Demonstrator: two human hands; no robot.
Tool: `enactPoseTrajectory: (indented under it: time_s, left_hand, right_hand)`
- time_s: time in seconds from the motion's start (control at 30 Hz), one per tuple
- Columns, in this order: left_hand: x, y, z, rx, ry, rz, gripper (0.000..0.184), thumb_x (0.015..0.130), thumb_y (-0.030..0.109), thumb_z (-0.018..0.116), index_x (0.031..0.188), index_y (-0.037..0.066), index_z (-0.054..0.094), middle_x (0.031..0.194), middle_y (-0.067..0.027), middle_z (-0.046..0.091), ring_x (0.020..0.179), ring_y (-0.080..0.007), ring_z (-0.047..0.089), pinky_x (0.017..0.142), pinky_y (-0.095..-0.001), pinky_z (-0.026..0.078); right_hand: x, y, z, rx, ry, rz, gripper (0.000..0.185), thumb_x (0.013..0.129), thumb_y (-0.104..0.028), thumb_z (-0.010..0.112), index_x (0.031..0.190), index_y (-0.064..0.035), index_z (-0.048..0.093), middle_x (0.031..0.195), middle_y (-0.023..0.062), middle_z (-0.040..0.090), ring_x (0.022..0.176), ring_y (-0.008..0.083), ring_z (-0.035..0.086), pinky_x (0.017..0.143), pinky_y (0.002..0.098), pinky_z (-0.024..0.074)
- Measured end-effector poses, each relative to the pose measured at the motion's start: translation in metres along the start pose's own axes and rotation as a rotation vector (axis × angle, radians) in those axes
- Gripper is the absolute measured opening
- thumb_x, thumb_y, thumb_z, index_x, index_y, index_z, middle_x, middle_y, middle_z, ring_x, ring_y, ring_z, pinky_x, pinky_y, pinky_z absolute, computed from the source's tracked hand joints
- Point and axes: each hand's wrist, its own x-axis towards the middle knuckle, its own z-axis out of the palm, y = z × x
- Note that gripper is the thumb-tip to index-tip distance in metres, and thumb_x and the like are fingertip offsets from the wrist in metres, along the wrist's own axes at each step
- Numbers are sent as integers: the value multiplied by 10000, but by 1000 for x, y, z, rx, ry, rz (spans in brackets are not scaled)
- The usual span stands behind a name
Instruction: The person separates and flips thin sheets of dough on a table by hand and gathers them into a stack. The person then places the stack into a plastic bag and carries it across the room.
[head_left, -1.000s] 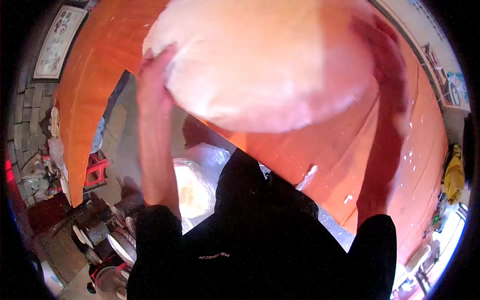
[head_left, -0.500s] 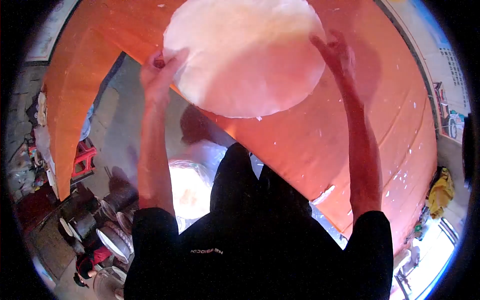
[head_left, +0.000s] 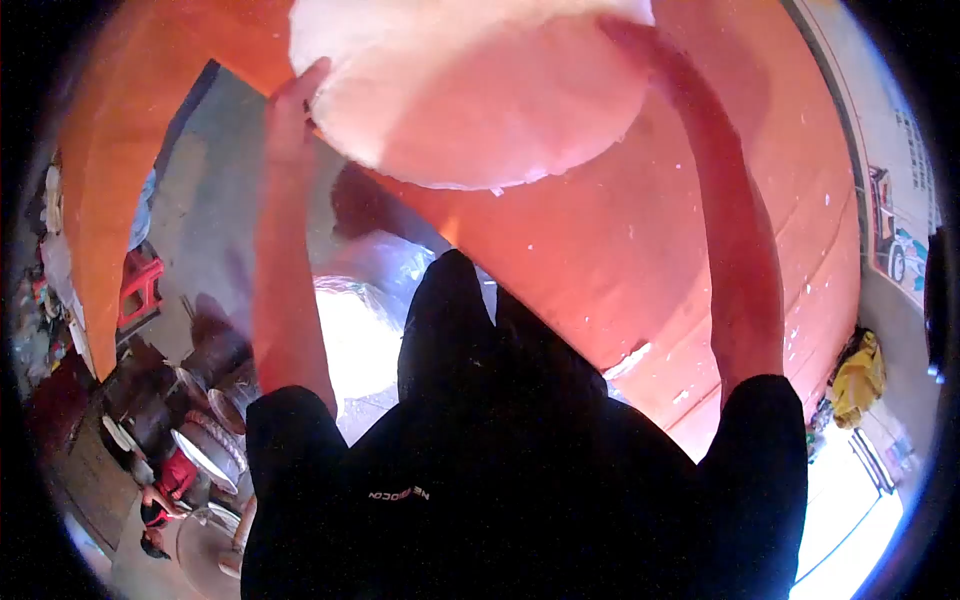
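Note:
A large, thin round white sheet (head_left: pixel 470 110) fills the top of the head view above the orange tabletop, and the frame cuts off its far edge. Its material I cannot make out. At the sheet's left edge, my left hand (head_left: pixel 298 98) pinches the rim, thumb on the upper face and fingers beneath. My right hand (head_left: pixel 640 48) reaches over the sheet's right side, touching or just above it. Glare and blur hide how its fingers are set. A shadow crosses the sheet's middle and right.
Small white scraps dot the orange tabletop (head_left: pixel 600 270). Below its edge sits a bright, plastic-wrapped white bundle (head_left: pixel 360 335). A red stool (head_left: pixel 140 285) stands at left. Several round pans or trays (head_left: pixel 207 458) and another person (head_left: pixel 165 500) are at lower left. A yellow cloth (head_left: pixel 858 380) hangs at right.
The round sheet and my left hand have shifted up and left in view. My right hand has moved from the sheet's right rim further over its face. The camera view has shifted too.

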Motion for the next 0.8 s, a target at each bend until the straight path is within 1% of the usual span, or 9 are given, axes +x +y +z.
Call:
enactPoseTrajectory:
  time_s: [0.1, 0.13, 0.2, 0.23, 0.3, 0.4, 0.5, 0.6, 0.8]
  left_hand:
    - [-8, 10, 5, -143, -119, -39, 408, 825, 235, 625, 1137, -24, 582, 1086, -75, 632, 996, -163, 584, 879, -303, 436]
    - [-7, 10, -1, -175, -114, -121, 415, 880, 236, 547, 1196, -33, 539, 1182, -111, 588, 1115, -187, 534, 970, -303, 389]
    - [2, 1, -42, 524, -138, 159, 500, 921, 351, 465, 1300, 25, 477, 1281, -138, 519, 1142, -231, 508, 1003, -362, 369]
    - [-20, 14, -12, 76, -213, -9, 471, 938, 281, 446, 1326, 14, 433, 1305, -162, 483, 1203, -251, 461, 1050, -365, 333]
    - [-6, 19, -7, -191, -164, -353, 501, 950, 318, 428, 1317, -23, 420, 1316, -141, 469, 1190, -256, 469, 1034, -385, 356]
    - [25, 1, -38, 20, 0, -237, 519, 939, 322, 477, 1324, -22, 414, 1318, -123, 465, 1176, -231, 476, 1005, -369, 378]
    - [91, -50, -134, 414, -477, 280, 567, 954, 383, 415, 1384, 16, 366, 1367, -202, 402, 1200, -296, 425, 1041, -415, 312]
    - [30, -16, -70, 662, -378, 407, 491, 956, 297, 467, 1328, -20, 416, 1336, -121, 439, 1172, -250, 466, 1026, -385, 355]
    - [33, -14, -35, 41, -227, -92, 402, 907, 239, 536, 1223, -8, 516, 1179, -89, 562, 1045, -193, 552, 919, -324, 431]
  right_hand:
    - [-15, -2, 15, -80, -154, -515, 457, 918, -349, 542, 1268, -55, 525, 1210, 62, 562, 1093, 175, 525, 968, 320, 399]
    - [-21, -8, 10, -135, -113, -494, 456, 919, -348, 541, 1268, -55, 525, 1210, 62, 562, 1093, 175, 525, 968, 320, 399]
    - [-43, -16, 2, -250, 25, -413, 455, 920, -347, 540, 1268, -55, 525, 1211, 62, 561, 1094, 175, 524, 969, 320, 398]
    - [-58, -21, -12, -323, 106, -371, 454, 920, -347, 539, 1268, -55, 525, 1211, 62, 561, 1094, 175, 524, 969, 320, 397]
    - [-91, -29, -31, -428, 242, -282, 452, 921, -345, 538, 1268, -55, 525, 1211, 61, 561, 1095, 175, 523, 970, 321, 397]
    - [-114, -39, -34, -473, 343, -231, 450, 922, -343, 535, 1268, -55, 525, 1211, 61, 560, 1095, 175, 522, 971, 321, 395]
    - [-132, -42, -43, -498, 399, -209, 448, 924, -341, 533, 1268, -55, 525, 1212, 61, 559, 1096, 175, 521, 972, 321, 394]
    - [-137, -42, -49, -505, 420, -196, 446, 925, -340, 531, 1268, -55, 525, 1212, 60, 559, 1097, 175, 520, 973, 321, 393]
    - [-115, -40, -48, -424, 299, -204, 441, 928, -336, 526, 1268, -55, 526, 1213, 60, 558, 1098, 176, 519, 975, 322, 390]
